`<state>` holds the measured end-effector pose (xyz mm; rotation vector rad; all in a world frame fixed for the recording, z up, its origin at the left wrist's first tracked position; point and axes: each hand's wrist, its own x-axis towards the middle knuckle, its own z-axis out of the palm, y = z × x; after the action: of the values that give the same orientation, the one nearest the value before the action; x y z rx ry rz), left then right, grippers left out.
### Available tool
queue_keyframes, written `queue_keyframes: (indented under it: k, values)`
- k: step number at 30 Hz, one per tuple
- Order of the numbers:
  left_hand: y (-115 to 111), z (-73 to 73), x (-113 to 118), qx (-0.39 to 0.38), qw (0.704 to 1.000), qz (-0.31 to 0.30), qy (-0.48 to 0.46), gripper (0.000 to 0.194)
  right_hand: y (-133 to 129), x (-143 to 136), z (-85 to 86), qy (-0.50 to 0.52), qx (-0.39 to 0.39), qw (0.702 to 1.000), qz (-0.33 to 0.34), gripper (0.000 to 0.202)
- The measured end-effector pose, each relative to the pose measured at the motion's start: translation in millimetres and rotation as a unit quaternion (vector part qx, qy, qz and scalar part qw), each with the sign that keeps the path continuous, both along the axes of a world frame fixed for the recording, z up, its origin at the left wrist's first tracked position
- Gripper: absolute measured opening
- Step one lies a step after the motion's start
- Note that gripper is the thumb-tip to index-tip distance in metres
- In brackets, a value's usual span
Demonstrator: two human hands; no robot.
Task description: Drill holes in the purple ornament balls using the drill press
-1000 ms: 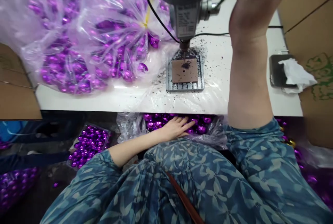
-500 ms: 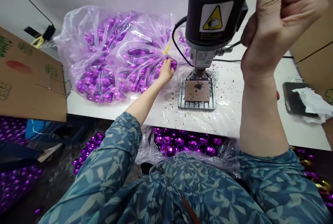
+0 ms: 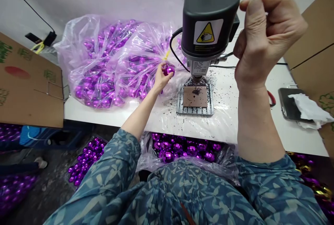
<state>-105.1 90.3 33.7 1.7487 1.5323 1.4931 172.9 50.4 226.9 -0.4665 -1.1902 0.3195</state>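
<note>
My left hand (image 3: pixel 162 78) pinches a purple faceted ball (image 3: pixel 169 70) beside the yellow tie of a clear plastic bag (image 3: pixel 135 44) full of similar balls. To the right stands a bench drill press (image 3: pixel 210 19) with a dark motor housing and a yellow warning label. My right hand (image 3: pixel 268 37) is raised beside it, fingers curled around the end of its feed handle (image 3: pixel 229 54); most of that handle is hidden by the hand. Under the chuck, a brown board (image 3: pixel 195 97) with a small hole and dark shavings lies on the slotted metal base (image 3: pixel 195 112).
Dark shavings litter the white table (image 3: pixel 224 120). An open box of purple balls (image 3: pixel 191 150) sits below the table edge at my front. Cardboard boxes (image 3: pixel 28 82) stand on the left and right. A black device (image 3: pixel 285 105) with white tissue lies at the right.
My left hand has drawn slightly left and down from the bag's tie, and the purple ball in its fingers now shows. My right hand stays raised; the whole view has shifted a little.
</note>
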Motion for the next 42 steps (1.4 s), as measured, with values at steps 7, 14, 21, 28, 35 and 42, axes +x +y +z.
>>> queue_keyframes:
  k: [7,14,21,28,35,42]
  values:
    - [-101.6,20.4,16.1,-0.048,0.985,-0.11,-0.125,0.057,-5.2,-1.6,0.7,-0.002,-0.007,1.0,-0.026,0.05]
    - [-98.7,-3.7,59.4,-0.113,0.964,-0.169,-0.17,0.064,-3.7,-2.8,0.1,-0.023,-0.003,0.999,-0.036,0.053]
    - [-81.7,-21.6,84.5,-0.131,0.959,-0.185,-0.172,0.071,-10.4,-3.1,1.0,-0.04,-0.021,0.999,-0.029,0.054]
    - [-83.5,-27.6,95.3,-0.107,0.973,-0.181,-0.097,0.071,-15.4,-7.3,2.6,-0.029,-0.024,0.999,-0.023,0.06]
    - [-86.7,-32.3,98.1,-0.07,0.985,-0.147,-0.06,0.071,-15.2,-7.4,2.1,0.007,0.002,1.0,0.001,0.052]
    - [-84.2,-23.3,97.7,-0.095,0.972,-0.194,-0.088,0.07,-25.5,4.0,6.4,0.016,-0.024,0.994,0.102,0.053]
